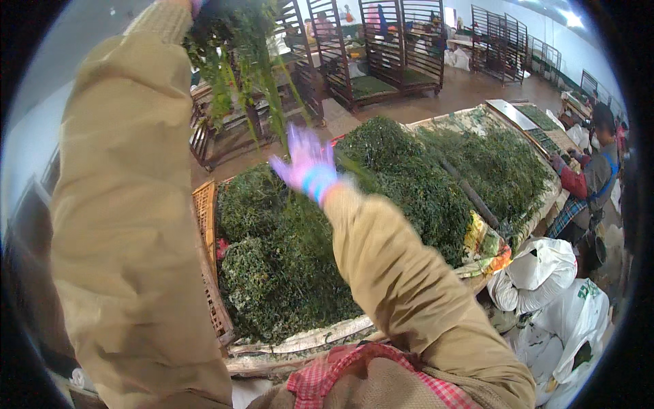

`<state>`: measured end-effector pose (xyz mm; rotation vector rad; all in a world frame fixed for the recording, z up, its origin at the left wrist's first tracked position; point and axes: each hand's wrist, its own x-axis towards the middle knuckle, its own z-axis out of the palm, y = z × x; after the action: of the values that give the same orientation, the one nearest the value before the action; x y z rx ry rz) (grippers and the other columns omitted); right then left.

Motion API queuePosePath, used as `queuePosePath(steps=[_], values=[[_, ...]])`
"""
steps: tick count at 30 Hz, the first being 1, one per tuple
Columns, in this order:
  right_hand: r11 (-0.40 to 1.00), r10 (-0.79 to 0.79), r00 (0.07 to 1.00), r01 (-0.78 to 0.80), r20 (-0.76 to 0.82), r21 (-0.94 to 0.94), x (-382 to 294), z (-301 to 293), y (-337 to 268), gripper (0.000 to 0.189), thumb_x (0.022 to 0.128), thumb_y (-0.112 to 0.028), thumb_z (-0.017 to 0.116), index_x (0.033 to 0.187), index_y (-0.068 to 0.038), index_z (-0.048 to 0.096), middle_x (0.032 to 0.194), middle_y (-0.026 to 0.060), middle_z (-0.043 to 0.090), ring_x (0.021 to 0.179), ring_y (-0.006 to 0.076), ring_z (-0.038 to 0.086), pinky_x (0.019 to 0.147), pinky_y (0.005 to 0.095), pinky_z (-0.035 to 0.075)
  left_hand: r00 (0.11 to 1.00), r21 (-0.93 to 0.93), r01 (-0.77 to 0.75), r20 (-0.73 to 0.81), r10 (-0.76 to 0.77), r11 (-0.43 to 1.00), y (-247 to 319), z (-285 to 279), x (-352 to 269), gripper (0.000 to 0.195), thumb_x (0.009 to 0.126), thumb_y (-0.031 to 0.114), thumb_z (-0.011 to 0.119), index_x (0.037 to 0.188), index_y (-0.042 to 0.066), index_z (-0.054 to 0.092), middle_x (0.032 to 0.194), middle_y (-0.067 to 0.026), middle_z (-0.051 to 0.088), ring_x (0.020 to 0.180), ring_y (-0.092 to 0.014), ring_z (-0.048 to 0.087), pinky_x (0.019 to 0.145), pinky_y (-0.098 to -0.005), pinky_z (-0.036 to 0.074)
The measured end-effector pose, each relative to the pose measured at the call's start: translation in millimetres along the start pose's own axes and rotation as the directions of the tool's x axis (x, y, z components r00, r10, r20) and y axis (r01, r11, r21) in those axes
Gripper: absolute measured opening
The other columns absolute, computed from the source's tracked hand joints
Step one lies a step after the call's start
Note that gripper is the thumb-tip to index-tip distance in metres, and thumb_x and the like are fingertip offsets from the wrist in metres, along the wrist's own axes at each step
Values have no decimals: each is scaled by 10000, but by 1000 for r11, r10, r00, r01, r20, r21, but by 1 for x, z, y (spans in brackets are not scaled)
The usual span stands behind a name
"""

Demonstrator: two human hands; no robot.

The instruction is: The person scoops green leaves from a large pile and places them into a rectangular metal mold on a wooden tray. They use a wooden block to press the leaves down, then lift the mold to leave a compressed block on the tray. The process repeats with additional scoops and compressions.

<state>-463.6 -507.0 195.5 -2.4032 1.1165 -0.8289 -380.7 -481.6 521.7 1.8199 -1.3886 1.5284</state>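
Observation:
My left arm is raised high, and only a sliver of my gloved left hand point(198, 6) shows at the top edge. From it hangs a bunch of long, leafy green stems point(235, 56), blurred by motion; the grasp itself is cut off. My right hand point(305, 166), in a pink-purple glove with a blue cuff, is stretched out with fingers spread and holds nothing. It is above a large heap of dark green leafy stems point(286, 255) on a low table. Loose strands trail near its fingers.
An orange plastic crate point(205, 207) borders the heap's left side. A bar point(467, 189) separates it from another green pile point(490, 158). White sacks point(557, 317) stand at right, near a co-worker point(598, 168) handling trays. Wheeled slatted racks point(383, 51) stand behind.

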Motion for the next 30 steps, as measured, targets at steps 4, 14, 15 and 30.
queuePosePath(steps=[4, 14, 15, 30], values=[[927, 301, 813, -127, 498, -352, -104, 94, 87, 840, 824, -426, 592, 1460, -38, 203, 1493, 213, 244, 1385, 321, 258, 1135, 453, 204, 1000, 2, -20, 0, 20, 1000, -11, 38, -26, 323, 790, 264, 570, 1084, 162, 653, 1041, -143, 661, 984, -303, 634, 862, -386, 504], [782, -307, 923, 383, -231, 491, -8, -72, 81, 1009, 729, -329, 810, 1428, 61, 197, 1394, 194, 408, 1280, 226, 390, 1067, 337, 316, 981, -458, 52, 190, 40, 887, -18, 93, -85, 533, 693, 192, 736, 1200, 141, 580, 778, -125, 675, 670, -230, 668, 664, -371, 530], [708, -350, 928, 353, -131, 611, 0, -66, 67, 963, 748, -314, 797, 1422, 53, 217, 1369, 172, 434, 1254, 215, 409, 1060, 334, 325, 970, -496, 115, 242, 10, 861, -13, 93, -89, 536, 693, 198, 744, 1197, 125, 578, 762, -120, 671, 647, -214, 665, 649, -365, 530], [214, 258, 801, -593, 541, 776, -96, 0, 156, 292, 940, -332, 555, 955, -42, 585, 566, -59, 432, 410, 79, 356, 383, 251, 329, 550, -400, 317, 817, 177, 860, 45, 194, -284, 613, 714, 359, 750, 1284, 258, 545, 1312, -117, 525, 1191, -327, 512, 962, -410, 448]])
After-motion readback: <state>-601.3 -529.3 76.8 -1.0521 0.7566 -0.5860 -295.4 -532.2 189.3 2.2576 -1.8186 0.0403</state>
